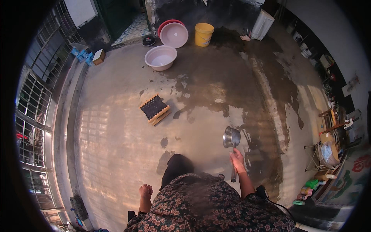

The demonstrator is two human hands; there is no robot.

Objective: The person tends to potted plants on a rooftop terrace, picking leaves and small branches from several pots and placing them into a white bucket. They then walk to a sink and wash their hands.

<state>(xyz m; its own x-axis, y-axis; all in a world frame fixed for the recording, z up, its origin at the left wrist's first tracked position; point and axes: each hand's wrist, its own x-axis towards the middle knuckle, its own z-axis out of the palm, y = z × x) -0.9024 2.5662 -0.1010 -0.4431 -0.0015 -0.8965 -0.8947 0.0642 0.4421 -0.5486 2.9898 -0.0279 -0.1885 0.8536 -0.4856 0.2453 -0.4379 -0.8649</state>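
Observation:
My right hand (237, 159) grips the handle of a metal water ladle (232, 137), its round bowl pointing away from me over the floor. At my left side my left hand (145, 190) hangs with the fingers curled in, and nothing shows in it. Ahead on the concrete floor stands a small wooden stool (155, 108) with a dark top and scalloped edges. Beyond it sits a pale pink plastic basin (161, 58). A second pink basin (174, 34) leans behind that one, with a red basin (162, 25) partly hidden at its back. A yellow bucket (204, 34) stands to their right.
Wet patches (200, 87) darken the floor ahead and to the right. A low ridge (268, 101) crosses the right side. Barred windows (34, 98) line the left. A chair (327, 153), bottles and other goods stand along the right wall. At the back are a doorway (130, 29) and a white box-shaped object (262, 24).

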